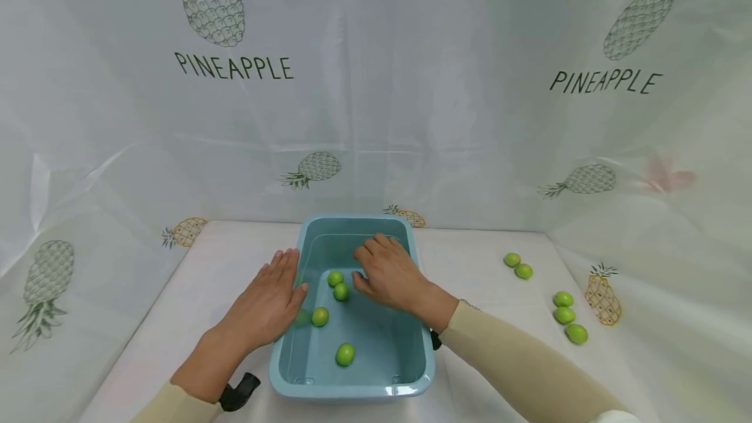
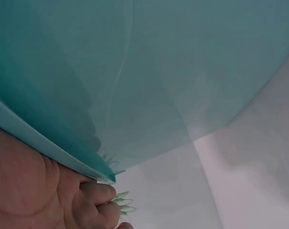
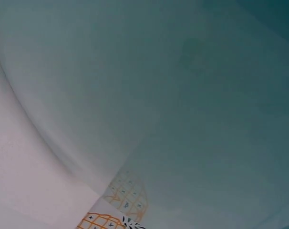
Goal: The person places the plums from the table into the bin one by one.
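Blue basin [image 1: 384, 344], long axis forward, left hand [image 1: 269, 300] flat, right hand [image 1: 390, 275] with thumb apart

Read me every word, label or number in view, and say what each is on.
"PINEAPPLE": upper left of the white backdrop sheet, under a printed pineapple.
"PINEAPPLE": upper right of the same sheet, under another printed pineapple.
No other text shows, none on the blue basin.
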A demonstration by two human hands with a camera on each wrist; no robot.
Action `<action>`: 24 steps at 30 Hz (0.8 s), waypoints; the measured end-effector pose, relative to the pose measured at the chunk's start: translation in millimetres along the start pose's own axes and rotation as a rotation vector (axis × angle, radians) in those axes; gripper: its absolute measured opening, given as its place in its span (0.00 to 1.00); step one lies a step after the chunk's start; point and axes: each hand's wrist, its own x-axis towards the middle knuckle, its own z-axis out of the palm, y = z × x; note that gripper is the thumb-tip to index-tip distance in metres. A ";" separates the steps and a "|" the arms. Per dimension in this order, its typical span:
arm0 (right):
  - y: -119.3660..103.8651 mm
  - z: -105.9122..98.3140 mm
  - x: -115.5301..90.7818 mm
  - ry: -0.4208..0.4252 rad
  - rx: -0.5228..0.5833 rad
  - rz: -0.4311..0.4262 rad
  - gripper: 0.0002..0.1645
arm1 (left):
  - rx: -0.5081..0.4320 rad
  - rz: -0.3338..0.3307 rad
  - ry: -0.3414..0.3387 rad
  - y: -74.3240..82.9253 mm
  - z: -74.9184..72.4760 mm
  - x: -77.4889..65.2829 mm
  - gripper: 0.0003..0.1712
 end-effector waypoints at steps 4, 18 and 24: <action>0.1 -3.6 -1.0 0.065 0.026 0.031 0.08 | 0.043 0.017 0.012 0.8 -1.9 -0.8 0.40; 36.4 -27.7 -53.5 0.252 0.018 0.190 0.08 | 0.070 0.030 0.026 3.0 -1.6 -1.3 0.40; 60.1 -34.0 -97.6 0.274 -0.006 0.330 0.10 | 0.059 0.032 0.024 1.4 -1.6 -2.0 0.40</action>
